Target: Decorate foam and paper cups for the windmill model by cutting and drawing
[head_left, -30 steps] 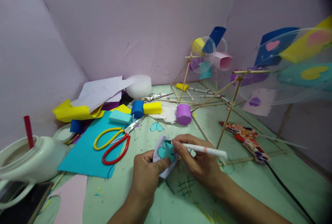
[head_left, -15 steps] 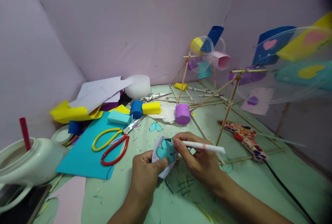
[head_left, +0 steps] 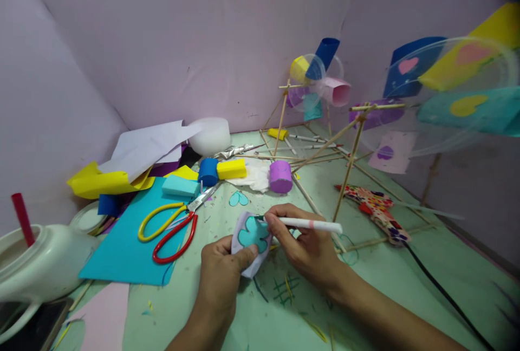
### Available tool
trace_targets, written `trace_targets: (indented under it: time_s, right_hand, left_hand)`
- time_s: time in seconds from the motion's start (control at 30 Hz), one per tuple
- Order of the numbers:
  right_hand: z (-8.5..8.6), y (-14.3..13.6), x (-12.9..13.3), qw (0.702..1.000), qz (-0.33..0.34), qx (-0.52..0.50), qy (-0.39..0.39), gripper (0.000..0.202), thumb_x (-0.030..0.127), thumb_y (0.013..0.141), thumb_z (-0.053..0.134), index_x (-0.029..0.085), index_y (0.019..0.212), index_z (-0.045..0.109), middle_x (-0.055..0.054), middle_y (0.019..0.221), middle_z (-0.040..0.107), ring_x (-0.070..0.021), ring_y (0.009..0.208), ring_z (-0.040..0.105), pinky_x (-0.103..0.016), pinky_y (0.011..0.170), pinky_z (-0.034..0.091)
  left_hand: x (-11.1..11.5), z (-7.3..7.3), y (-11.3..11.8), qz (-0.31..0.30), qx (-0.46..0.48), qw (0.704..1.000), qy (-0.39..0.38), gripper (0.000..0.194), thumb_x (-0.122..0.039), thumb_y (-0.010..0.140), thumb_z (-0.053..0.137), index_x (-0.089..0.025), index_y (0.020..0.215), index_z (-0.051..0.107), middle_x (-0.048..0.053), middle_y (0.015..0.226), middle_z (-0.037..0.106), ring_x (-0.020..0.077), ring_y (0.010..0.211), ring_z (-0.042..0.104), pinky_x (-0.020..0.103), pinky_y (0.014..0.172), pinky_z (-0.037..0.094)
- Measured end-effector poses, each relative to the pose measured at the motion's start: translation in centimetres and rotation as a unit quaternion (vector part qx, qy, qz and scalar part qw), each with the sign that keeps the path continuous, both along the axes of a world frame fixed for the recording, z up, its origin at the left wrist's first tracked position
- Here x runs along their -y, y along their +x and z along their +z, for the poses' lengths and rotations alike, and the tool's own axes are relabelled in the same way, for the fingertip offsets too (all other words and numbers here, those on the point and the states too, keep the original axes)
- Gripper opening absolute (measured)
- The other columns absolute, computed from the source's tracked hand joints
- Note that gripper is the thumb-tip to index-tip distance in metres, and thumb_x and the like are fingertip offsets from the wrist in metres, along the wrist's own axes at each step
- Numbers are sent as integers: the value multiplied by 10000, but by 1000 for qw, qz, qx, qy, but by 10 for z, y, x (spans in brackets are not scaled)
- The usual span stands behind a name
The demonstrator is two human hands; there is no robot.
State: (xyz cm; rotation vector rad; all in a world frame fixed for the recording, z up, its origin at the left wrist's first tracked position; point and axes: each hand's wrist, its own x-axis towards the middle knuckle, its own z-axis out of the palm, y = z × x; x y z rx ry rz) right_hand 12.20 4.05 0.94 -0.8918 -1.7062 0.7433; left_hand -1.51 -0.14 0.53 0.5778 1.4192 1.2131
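My left hand (head_left: 225,264) grips a lilac paper piece (head_left: 239,229), thumb pressed on its front. On that piece lies a turquoise flower shape (head_left: 252,232) with a dark outline. My right hand (head_left: 300,242) holds a white marker (head_left: 311,225) between thumb and fingers, its dark tip at the flower's upper edge. Beyond the hands, small turquoise heart cutouts (head_left: 238,198) lie on the table. To the left, scissors (head_left: 179,226) with one yellow and one red handle rest on a turquoise sheet (head_left: 122,253).
Stick frames with paper-bladed wheels (head_left: 314,77) stand at the right and back. A flower-patterned glue gun (head_left: 376,207) with a black cord lies at right. A white teapot (head_left: 52,259) stands at left. Rolled paper pieces, including a purple one (head_left: 280,176), sit beyond the hands.
The whole view has shifted slightly, so things appear a little further left. The marker tip stays near the flower's upper edge; both hands keep their holds.
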Motion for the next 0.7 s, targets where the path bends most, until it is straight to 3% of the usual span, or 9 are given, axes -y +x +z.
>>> trace_targets:
  time_s: [0.27, 0.53, 0.7]
  right_hand:
    - [6, -2, 0, 1000, 0, -6, 9, 120, 191, 839, 553, 146, 762, 633, -33, 663, 645, -116, 557, 589, -203, 506, 485]
    - [3, -1, 0, 998, -11, 18, 62, 97, 163, 832, 568, 148, 769, 640, -36, 671, 662, -117, 594, 620, -195, 547, 494]
    - [3, 0, 3, 997, -7, 9, 72, 87, 146, 828, 571, 155, 769, 635, -28, 676, 665, -116, 593, 622, -203, 551, 495]
  left_hand:
    - [-2, -5, 0, 14, 14, 1000, 16, 234, -248, 448, 797, -98, 608, 717, 31, 539, 637, 111, 487, 507, 228, 506, 391]
    - [-1, 6, 1, 14, 34, 999, 5, 254, -237, 435, 806, -106, 638, 729, 36, 570, 661, 136, 533, 544, 251, 552, 424]
    - [-2, 5, 1, 16, 41, 999, 4, 275, -229, 432, 809, -103, 667, 740, 48, 603, 680, 155, 569, 571, 269, 587, 447]
